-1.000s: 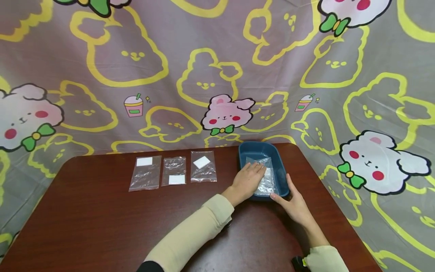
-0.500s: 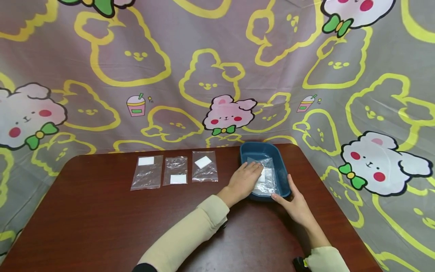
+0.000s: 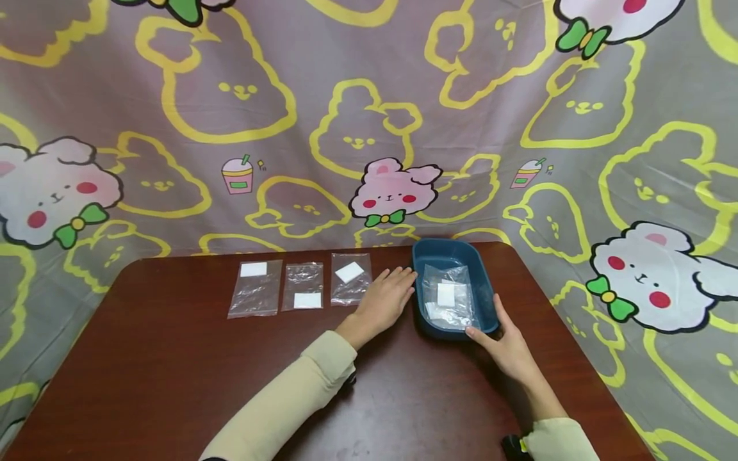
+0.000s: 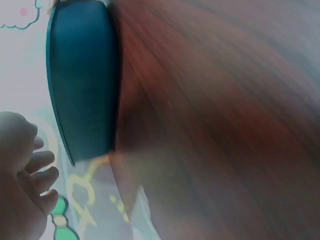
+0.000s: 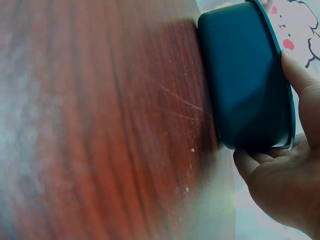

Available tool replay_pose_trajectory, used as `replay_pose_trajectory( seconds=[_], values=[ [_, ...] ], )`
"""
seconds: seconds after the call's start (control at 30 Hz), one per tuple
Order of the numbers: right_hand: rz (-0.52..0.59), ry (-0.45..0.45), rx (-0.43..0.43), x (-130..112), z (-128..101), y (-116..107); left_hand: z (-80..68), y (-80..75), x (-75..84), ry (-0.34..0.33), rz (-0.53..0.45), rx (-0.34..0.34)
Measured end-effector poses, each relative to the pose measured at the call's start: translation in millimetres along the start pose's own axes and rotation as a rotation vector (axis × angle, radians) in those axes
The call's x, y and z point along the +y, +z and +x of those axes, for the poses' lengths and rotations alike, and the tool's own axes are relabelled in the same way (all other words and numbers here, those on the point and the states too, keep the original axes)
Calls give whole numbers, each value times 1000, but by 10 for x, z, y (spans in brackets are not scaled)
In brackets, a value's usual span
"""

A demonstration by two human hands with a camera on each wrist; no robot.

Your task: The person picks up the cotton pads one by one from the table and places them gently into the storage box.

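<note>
My right hand grips the near right corner of a dark blue plastic bin, thumb at the near rim and fingers along the right side. The right wrist view shows this hand against the bin's outer wall. Inside the bin lie clear plastic bags with white slips, overlapping so I cannot tell how many. Just left of the bin is my left hand, holding nothing, fingers extended toward the bin's left rim. In the left wrist view, the left hand appears apart from the bin.
Three clear bags, a left one, a middle one and a right one, lie in a row on the brown table, each with a white slip. A patterned curtain hangs behind and to the right.
My left hand has lifted off the bags inside the bin and moved left, out past the rim. The right hand keeps its grip on the bin.
</note>
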State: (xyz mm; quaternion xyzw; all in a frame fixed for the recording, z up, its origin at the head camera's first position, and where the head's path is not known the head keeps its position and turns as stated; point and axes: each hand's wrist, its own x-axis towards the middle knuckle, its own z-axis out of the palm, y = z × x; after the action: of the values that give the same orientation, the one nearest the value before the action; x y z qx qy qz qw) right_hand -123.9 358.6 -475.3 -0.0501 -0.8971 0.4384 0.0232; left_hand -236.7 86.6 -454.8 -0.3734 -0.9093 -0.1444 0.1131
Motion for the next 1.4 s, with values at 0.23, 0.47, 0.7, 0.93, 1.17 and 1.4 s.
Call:
replay_pose_trajectory(
  seconds=[0.23, 0.47, 0.7, 0.93, 1.17, 1.4],
  values=[
    [-15, 7, -7, 17, -21, -8, -181, -56, -291, -93, -47, 23],
    [-1, -17, -5, 32, -1, 3, -343, -82, -615, -159, -77, 64],
    [0, -7, -6, 25, -4, 12, -572, -133, -945, -242, -106, 113],
    [9, -1, -11, 12, -8, 16, -858, -165, -1357, -321, -90, 157],
    [19, -12, -8, 2, -7, 19, -1120, -244, -1705, -461, -93, 102],
    [19, -14, -8, 26, 8, 18, -1306, -353, -1962, -545, -90, 109]
  ],
)
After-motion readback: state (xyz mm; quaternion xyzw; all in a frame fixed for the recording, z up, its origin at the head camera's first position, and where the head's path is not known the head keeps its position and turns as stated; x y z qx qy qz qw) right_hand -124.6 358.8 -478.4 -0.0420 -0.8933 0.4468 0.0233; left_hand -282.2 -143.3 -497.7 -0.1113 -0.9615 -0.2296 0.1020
